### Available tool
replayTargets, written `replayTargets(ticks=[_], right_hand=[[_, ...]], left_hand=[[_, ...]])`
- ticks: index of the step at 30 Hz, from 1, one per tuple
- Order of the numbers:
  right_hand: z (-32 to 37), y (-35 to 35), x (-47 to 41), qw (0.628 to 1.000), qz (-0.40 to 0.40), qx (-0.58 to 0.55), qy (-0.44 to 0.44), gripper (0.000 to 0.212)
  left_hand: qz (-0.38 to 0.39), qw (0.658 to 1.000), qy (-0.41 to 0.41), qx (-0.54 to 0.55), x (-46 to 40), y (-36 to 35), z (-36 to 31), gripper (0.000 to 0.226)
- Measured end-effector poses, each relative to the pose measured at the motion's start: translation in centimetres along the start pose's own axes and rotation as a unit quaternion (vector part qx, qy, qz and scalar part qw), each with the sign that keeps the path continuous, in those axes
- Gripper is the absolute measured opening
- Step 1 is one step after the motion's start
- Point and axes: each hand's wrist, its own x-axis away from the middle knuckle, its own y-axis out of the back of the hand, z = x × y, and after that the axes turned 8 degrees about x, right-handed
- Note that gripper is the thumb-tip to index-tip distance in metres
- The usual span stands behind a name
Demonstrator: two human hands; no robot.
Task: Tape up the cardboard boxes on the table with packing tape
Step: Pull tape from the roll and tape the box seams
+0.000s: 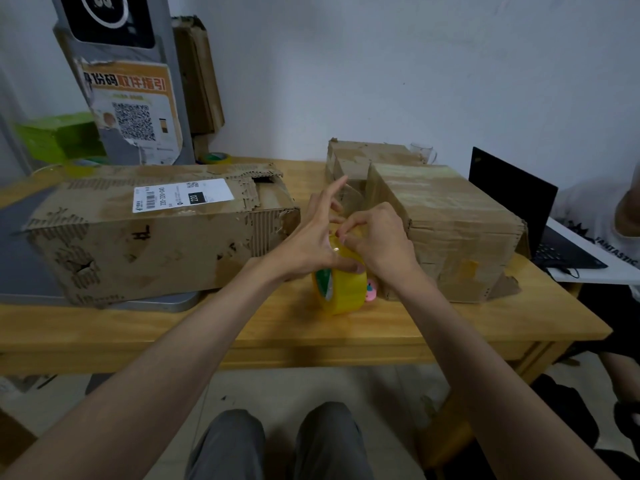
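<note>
Head view, the only one. Roll of yellow packing tape (341, 289) standing on edge near the middle of the worktop (242, 327), a little back from its front edge, in the gap between two cardboard boxes. Left hand (311, 244) laid over the top of the roll, thumb pressed on its curved face, other fingers spread and straight, pointing away toward the far edge. Right hand (375, 237) touching the roll's top from the right, fingertips pinched together there, apparently picking at the tape's loose end; end itself too small to make out. Roll's hole axis running roughly left to right, green core label facing left. Long box (156, 233) lying left of the roll, long axis along the worktop, torn open end toward the hands, nearer the left hand. Squarer box (450, 223) right of the roll, just beside the right hand. Small pink thing (371, 289) tucked against the roll's right side.
</note>
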Motion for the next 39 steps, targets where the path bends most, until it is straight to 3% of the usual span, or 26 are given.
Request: replayTargets(ticks=[2, 16, 18, 20, 22, 25, 29, 31, 35, 39], right_hand=[[0.2, 0.2, 0.3, 1.000, -0.006, 0.001, -0.006, 0.004], [0.8, -1.1, 1.2, 0.999, -0.041, 0.023, -0.018, 0.033], [0.6, -0.9, 1.1, 0.998, -0.053, 0.038, -0.020, 0.049], [0.0, 0.0, 0.5, 0.997, -0.053, 0.032, -0.037, 0.079], [-0.9, 0.9, 0.2, 0.997, -0.043, -0.011, -0.056, 0.084], [-2.1, 0.9, 1.5, 0.991, -0.033, -0.105, -0.081, 0.055], [-3.3, -1.2, 4.0, 0.958, 0.065, -0.241, -0.142, 0.031], [-3.9, -2.5, 4.7, 0.930, 0.111, -0.312, -0.157, 0.033], [-4.7, -4.1, 5.0, 0.879, 0.137, -0.435, -0.137, 0.059], [-3.6, -4.6, 4.3, 0.862, 0.088, -0.486, -0.115, 0.053]], left_hand=[[0.000, 1.000, 0.000, -0.006, -0.2, 0.0, 0.0, 0.139], [-0.014, 1.000, -0.004, -0.021, -0.2, 0.2, 0.1, 0.133], [-0.012, 1.000, -0.001, -0.015, -0.1, 0.2, 0.0, 0.134], [-0.012, 1.000, 0.007, -0.015, 0.0, 0.2, -0.1, 0.137], [-0.013, 1.000, 0.016, -0.022, 0.0, 0.1, -0.2, 0.138], [-0.020, 0.999, 0.027, -0.034, 0.0, 0.1, -0.3, 0.139], [-0.030, 0.998, 0.031, -0.053, -0.3, 0.1, -0.5, 0.140], [-0.029, 0.997, 0.026, -0.062, -0.3, 0.1, -0.6, 0.140], [-0.022, 0.997, 0.017, -0.076, -0.3, 0.7, -1.3, 0.139], [-0.099, 0.994, -0.033, -0.018, -1.2, 2.4, -4.3, 0.103]])
